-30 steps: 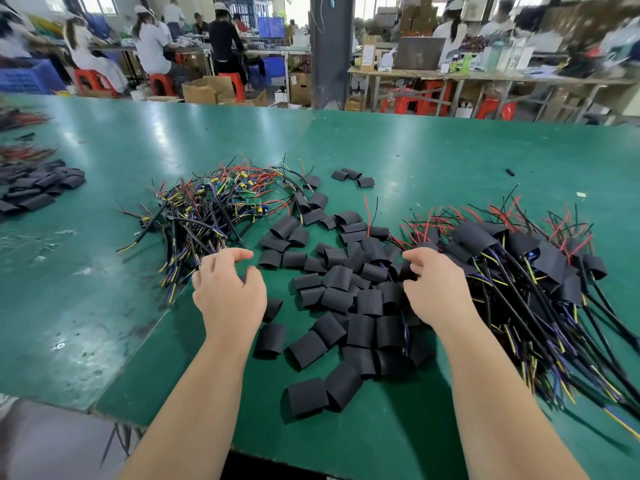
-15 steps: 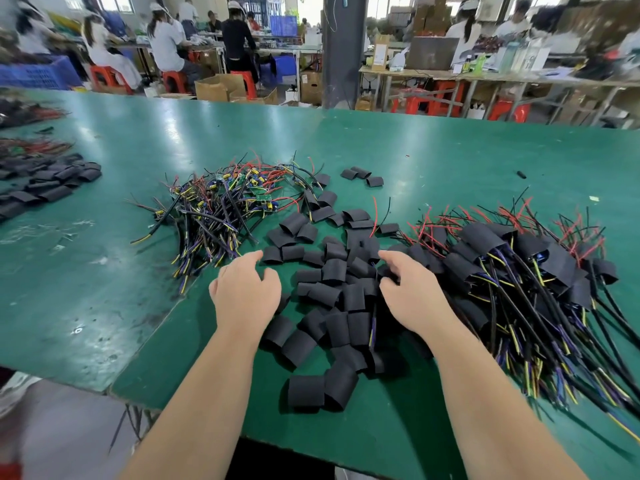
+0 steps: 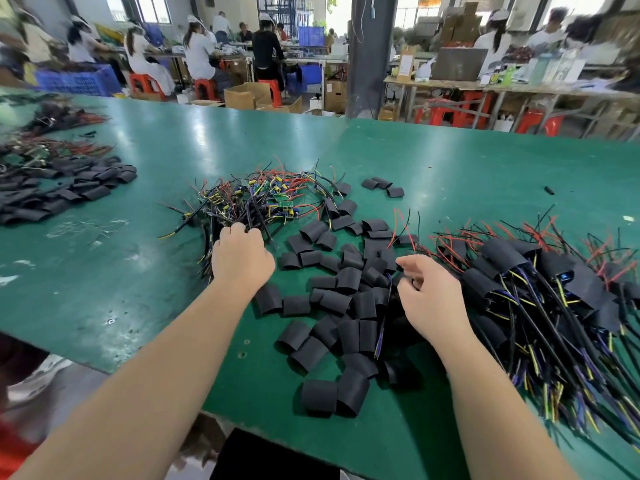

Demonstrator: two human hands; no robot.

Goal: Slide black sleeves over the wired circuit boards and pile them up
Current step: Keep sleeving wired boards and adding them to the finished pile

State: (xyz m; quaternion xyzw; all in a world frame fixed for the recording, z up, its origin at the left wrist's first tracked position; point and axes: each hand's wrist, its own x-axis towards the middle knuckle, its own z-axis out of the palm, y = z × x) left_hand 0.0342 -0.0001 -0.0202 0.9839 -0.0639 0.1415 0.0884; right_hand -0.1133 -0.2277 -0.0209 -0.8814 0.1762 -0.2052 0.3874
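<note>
A tangle of bare wired circuit boards lies left of centre on the green table. My left hand sits on the pile's near edge with its fingers curled down into the wires. Loose black sleeves are scattered in the middle. My right hand hovers at their right edge, thumb out and fingers curled inward; whether it pinches a sleeve is hidden. To the right lies the pile of sleeved boards with long wires trailing toward me.
A second heap of black sleeves and more wired parts lie at the far left. Three stray sleeves rest beyond the middle heap. The table's near edge runs just under my forearms. People work at benches behind.
My left hand has gone forward from the sleeves' edge into the bare board wires. My right hand has left the sleeved pile, moved to the sleeve heap and lifted with fingers curling.
</note>
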